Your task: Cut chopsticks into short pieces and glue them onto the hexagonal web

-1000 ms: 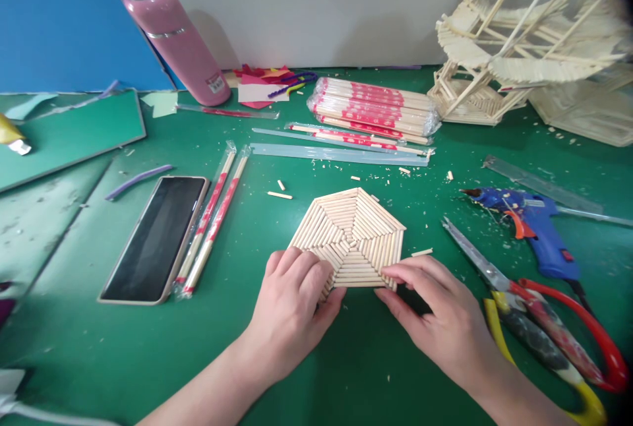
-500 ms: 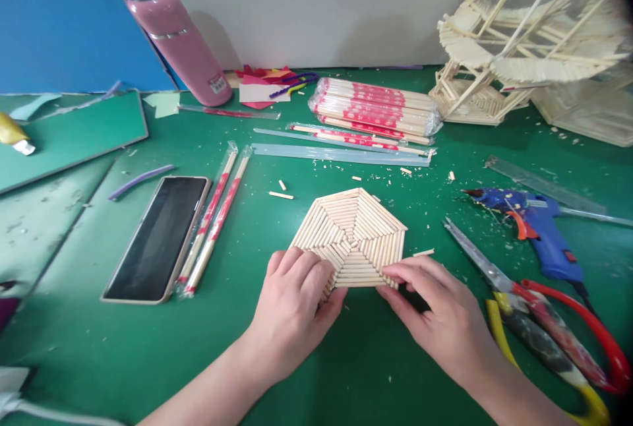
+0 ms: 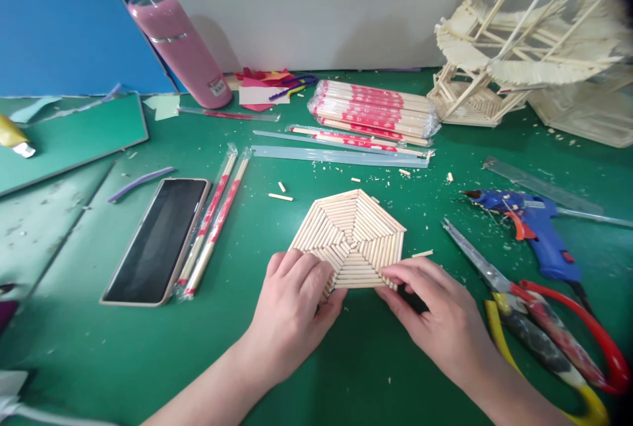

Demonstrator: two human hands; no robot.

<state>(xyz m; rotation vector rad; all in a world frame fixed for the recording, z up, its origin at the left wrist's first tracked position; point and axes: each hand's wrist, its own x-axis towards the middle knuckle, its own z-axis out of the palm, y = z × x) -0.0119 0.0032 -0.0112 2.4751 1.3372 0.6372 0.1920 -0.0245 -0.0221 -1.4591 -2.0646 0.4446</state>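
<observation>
A flat many-sided panel of short wooden sticks [image 3: 353, 241], laid in a spiral web pattern, is between my hands above the green table. My left hand [image 3: 299, 291] grips its lower left edge, thumb at the front and curled fingers over the top; they cover that corner. On the lower right corner, my right hand [image 3: 428, 304] pinches the edge between thumb and fingertips. A short cut stick [image 3: 422, 254] lies just beyond the right hand.
To the right are scissors [image 3: 524, 307] and a blue glue gun [image 3: 534, 221]. A phone [image 3: 155, 241] and wrapped chopsticks [image 3: 217, 221] lie left. Behind are a chopstick bundle [image 3: 373, 109], a pink bottle [image 3: 180, 50] and a stick-built model [image 3: 494, 63].
Both hands keep their hold on the stick panel, which stays in nearly the same place. The whole view has shifted very slightly.
</observation>
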